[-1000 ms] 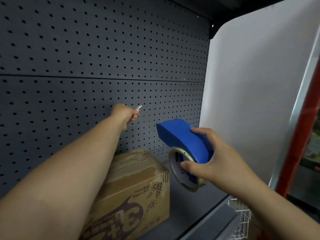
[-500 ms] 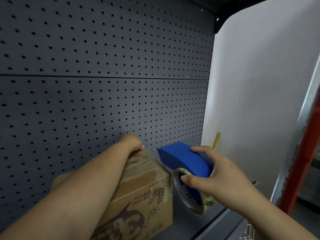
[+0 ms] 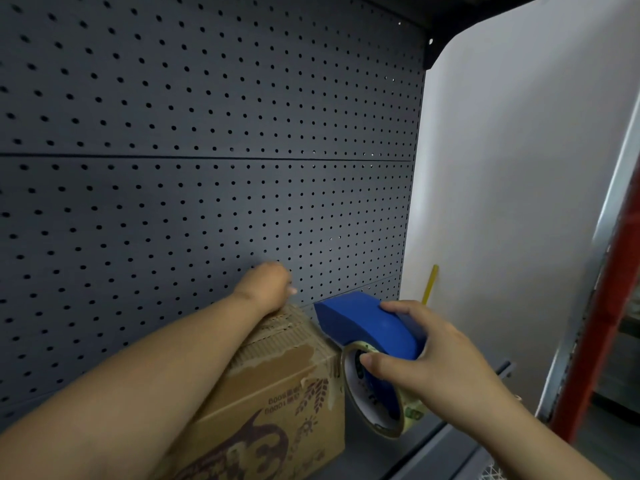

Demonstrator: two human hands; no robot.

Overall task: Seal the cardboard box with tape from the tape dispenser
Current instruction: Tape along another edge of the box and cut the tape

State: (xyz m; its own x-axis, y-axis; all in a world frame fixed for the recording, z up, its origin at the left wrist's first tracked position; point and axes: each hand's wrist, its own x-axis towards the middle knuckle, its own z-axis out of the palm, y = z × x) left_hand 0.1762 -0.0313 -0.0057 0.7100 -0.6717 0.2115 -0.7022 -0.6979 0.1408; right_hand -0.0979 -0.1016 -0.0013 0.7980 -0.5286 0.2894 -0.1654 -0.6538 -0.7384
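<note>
A brown printed cardboard box (image 3: 277, 393) sits on a dark shelf, its top flaps closed and scuffed. My left hand (image 3: 266, 285) rests at the far top edge of the box with the fingers curled, and a small pale bit of tape end shows at the fingertips. My forearm lies across the box top. My right hand (image 3: 433, 362) grips the blue tape dispenser (image 3: 367, 323) just right of the box, at the height of its top. The tape roll (image 3: 381, 410) hangs below the blue cover, next to the box's right side.
A dark pegboard wall (image 3: 207, 202) stands right behind the box. A white side panel (image 3: 519, 202) closes the shelf on the right, with a thin yellow strip (image 3: 431, 284) against it. A red upright post (image 3: 595, 341) stands further right. The shelf floor (image 3: 398, 452) runs under the dispenser.
My left hand has dropped from mid-air by the pegboard down onto the far top edge of the box. The dispenser has come down beside the box.
</note>
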